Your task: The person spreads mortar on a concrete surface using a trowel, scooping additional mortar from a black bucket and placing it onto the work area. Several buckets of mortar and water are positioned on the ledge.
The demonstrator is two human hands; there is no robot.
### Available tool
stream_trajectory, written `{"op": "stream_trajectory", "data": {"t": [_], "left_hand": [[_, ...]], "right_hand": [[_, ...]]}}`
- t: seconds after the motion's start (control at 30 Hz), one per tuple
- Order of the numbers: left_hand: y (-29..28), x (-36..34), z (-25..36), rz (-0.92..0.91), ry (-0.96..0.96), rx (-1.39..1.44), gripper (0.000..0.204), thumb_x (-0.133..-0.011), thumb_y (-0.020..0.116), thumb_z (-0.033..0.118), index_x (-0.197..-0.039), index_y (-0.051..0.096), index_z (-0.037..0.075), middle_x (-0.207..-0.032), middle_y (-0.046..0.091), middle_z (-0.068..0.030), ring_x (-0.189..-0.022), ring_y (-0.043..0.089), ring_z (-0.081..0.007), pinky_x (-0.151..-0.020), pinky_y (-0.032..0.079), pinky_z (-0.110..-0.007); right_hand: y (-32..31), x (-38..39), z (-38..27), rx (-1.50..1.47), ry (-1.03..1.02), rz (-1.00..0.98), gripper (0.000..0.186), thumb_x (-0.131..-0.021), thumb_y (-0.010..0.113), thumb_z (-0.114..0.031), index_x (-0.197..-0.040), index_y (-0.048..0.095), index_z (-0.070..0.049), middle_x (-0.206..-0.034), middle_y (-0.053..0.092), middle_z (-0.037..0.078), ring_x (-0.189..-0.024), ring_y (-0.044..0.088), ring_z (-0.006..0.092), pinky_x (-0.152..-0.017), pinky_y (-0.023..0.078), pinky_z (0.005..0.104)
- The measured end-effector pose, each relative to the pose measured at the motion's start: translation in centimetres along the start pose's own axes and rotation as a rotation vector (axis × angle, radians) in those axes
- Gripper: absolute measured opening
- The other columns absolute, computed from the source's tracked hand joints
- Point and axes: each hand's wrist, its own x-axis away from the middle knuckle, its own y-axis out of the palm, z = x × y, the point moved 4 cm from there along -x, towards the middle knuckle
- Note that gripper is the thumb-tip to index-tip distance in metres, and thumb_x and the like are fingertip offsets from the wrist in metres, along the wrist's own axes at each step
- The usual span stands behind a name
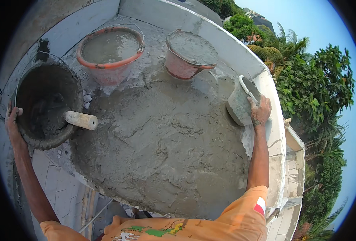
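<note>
Left hand [12,120], 9 o'clock: grip clenched on rim of black pan [45,102], steadying it; little mortar inside, trowel handle [81,120] protruding | Right hand [260,111], 3 o'clock: grip grasping grey tub [239,105], tilted against parapet [234,44] over wet mortar bed [162,148] | 12 o'clock: orange bucket [110,50], pink bucket [190,54], both full of grey mix.

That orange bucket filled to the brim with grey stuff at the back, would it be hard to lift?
Probably heavy: the orange bucket looks full almost to its rim with wet grey mix. Tilting it would likely slop some over. Its wire handle lies flat and its wall is smeared, so it may be slippery. It sits on uneven wet mortar, so pushing would likely drag.
</note>
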Motion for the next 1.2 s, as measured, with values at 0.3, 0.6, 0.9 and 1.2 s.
{"op": "stream_trajectory", "data": {"t": [0.3, 0.6, 0.9, 1.2], "left_hand": [[0.8, 0.5, 0.2, -0.047, 0.034, 0.076, 0.061, -0.085, 0.059, 0.014, -0.143, 0.044, 0.003, -0.117, 0.059, -0.0092, -0.104, 0.060, -0.0204, -0.090, 0.049, -0.033], [-0.2, -0.2, 0.2, -0.100, 0.010, 0.078, 0.052, -0.091, 0.060, 0.019, -0.138, 0.048, 0.004, -0.114, 0.061, -0.0083, -0.100, 0.062, -0.0185, -0.087, 0.051, -0.034], [-1.2, -0.3, -0.8, -0.047, -0.039, 0.052, 0.045, -0.091, 0.062, 0.021, -0.131, 0.052, 0.005, -0.110, 0.062, -0.0064, -0.097, 0.062, -0.0172, -0.085, 0.051, -0.033], [-1.6, -0.6, -0.6, -0.036, -0.043, 0.046, 0.039, -0.091, 0.064, 0.023, -0.125, 0.057, 0.006, -0.106, 0.062, -0.0045, -0.093, 0.061, -0.0160, -0.082, 0.051, -0.031]], "right_hand": [[4.4, -10.6, 4.8, -0.086, -0.063, -0.279, 0.047, -0.078, 0.075, -0.046, -0.101, 0.063, -0.006, -0.094, 0.065, 0.010, -0.087, 0.062, 0.0263, -0.080, 0.043, 0.0397], [3.7, -9.5, 4.4, -0.108, -0.093, -0.282, 0.046, -0.078, 0.077, -0.044, -0.102, 0.063, -0.007, -0.086, 0.060, 0.008, -0.078, 0.056, 0.0238, -0.077, 0.042, 0.0388], [3.0, -9.1, 3.0, -0.134, -0.049, -0.296, 0.044, -0.076, 0.078, -0.043, -0.098, 0.064, -0.007, -0.088, 0.066, 0.011, -0.081, 0.062, 0.0293, -0.080, 0.044, 0.0407], [5.3, -13.0, -1.7, -0.021, -0.216, -0.359, 0.043, -0.075, 0.079, -0.044, -0.096, 0.065, -0.009, -0.091, 0.065, 0.009, -0.090, 0.062, 0.0277, -0.084, 0.039, 0.0430]]}}
